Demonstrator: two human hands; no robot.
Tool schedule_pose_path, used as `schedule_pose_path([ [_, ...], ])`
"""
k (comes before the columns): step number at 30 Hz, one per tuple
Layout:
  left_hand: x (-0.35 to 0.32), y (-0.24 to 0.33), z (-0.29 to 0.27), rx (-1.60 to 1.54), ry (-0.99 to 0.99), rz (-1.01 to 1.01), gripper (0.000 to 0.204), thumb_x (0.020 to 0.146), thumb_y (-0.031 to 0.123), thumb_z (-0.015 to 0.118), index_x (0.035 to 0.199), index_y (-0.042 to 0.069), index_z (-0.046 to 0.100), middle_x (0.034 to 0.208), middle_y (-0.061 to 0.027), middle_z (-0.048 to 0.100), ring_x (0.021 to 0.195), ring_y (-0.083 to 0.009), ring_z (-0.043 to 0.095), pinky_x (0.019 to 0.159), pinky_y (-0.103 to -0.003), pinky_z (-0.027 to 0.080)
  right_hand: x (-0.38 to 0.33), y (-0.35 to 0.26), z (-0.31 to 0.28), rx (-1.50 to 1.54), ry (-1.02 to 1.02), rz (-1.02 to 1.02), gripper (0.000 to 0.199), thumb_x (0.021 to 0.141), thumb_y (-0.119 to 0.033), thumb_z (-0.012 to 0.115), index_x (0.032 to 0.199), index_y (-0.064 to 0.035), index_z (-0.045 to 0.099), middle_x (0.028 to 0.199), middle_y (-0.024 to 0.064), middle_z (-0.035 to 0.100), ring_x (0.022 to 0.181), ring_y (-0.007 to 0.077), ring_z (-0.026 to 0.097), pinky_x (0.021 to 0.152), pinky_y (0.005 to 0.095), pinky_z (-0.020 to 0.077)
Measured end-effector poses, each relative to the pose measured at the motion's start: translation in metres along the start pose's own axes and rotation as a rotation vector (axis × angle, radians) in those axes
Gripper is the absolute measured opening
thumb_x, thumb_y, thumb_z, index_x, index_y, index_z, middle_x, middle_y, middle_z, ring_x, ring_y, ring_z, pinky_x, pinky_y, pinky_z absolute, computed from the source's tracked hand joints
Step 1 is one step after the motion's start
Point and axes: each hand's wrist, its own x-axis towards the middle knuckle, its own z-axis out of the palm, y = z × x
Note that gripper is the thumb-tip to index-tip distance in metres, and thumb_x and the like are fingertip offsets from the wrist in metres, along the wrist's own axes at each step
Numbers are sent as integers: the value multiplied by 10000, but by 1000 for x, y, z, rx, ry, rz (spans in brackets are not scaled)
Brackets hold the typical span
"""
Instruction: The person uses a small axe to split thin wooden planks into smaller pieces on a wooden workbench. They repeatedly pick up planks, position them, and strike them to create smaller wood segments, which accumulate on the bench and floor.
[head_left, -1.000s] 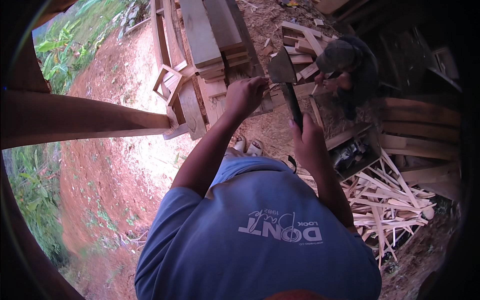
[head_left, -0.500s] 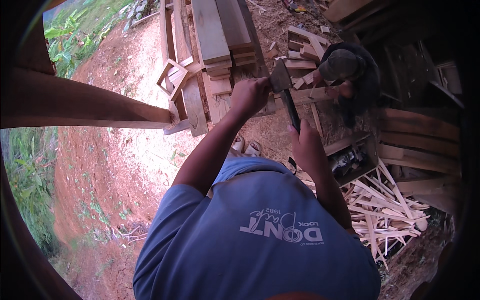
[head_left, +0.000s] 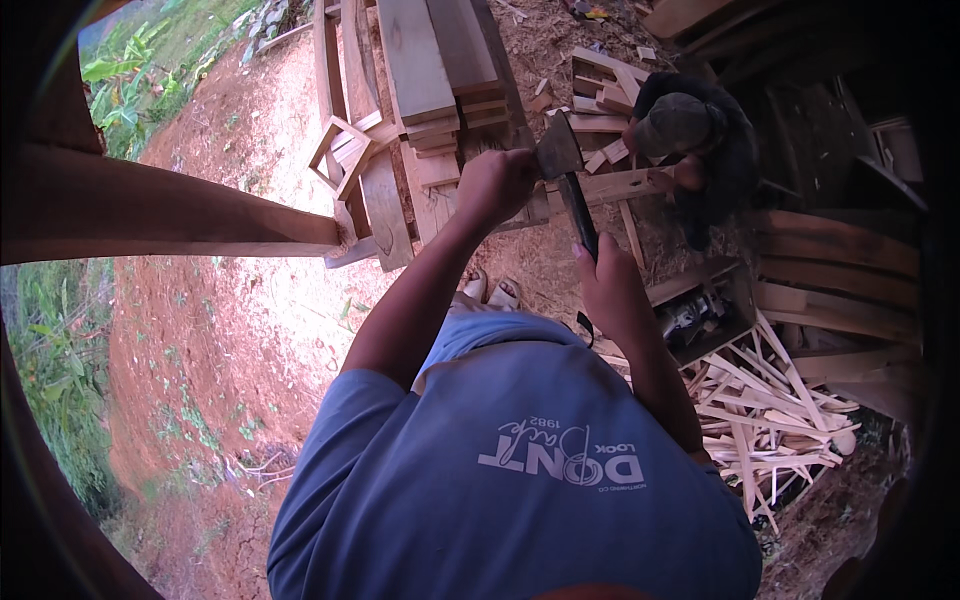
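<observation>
My right hand (head_left: 612, 280) is wrapped round the black handle of a hatchet-like tool (head_left: 560, 150) with a broad, dark, flaring blade, held tilted in front of my body. My left hand (head_left: 495, 188) is closed at the left edge of the blade. Its fingertips meet the metal, and whether anything small is between them is hidden. Just beyond my left hand lies a stack of sawn boards (head_left: 425, 85) on a bench. A small square wooden frame (head_left: 342, 158) leans on long planks to the left of the stack.
A co-worker (head_left: 695, 150) in dark clothes and a cap bends over wood at the right. Nearby are a wooden box (head_left: 705, 310) holding tools, a heap of thin offcuts (head_left: 765, 420) and stacked planks (head_left: 835, 285). A thick post (head_left: 180, 205) crosses the left side.
My hands and the tool keep nearly the same place and hold, with only a slight shift. The co-worker's near hand has moved a little, and the view has shifted slightly.
</observation>
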Motion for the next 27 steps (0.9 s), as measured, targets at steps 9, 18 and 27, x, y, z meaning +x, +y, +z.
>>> schedule_pose_path([
  [9, -5, 5, 4, -6, 116, 70, 105, 932, 225, 719, 963, 179, 808, 839, -120, 766, 760, -357, 749, 680, -487, 592, -5, -23, -12, -20, 71, 4, 305, 1080, -253, 599, 1049, 46, 547, 875, 323, 674, 913, 544, 681, 754, 581, 522],
  [18, -6, 5, 3, 67, 155, 196, 114, 946, 197, 675, 961, 138, 772, 848, -114, 767, 756, -350, 739, 694, -468, 583, -9, -34, -19, -59, 63, 63, 318, 1078, -260, 599, 1067, 51, 534, 885, 331, 672, 926, 547, 682, 773, 601, 521],
  [27, -5, -2, 9, 94, 185, 262, 86, 932, 222, 713, 963, 184, 784, 766, -100, 745, 684, -347, 721, 620, -478, 564, 1, -17, -7, -62, 17, 121, 265, 1077, -210, 596, 1055, 46, 532, 862, 323, 672, 890, 538, 689, 728, 580, 523],
])
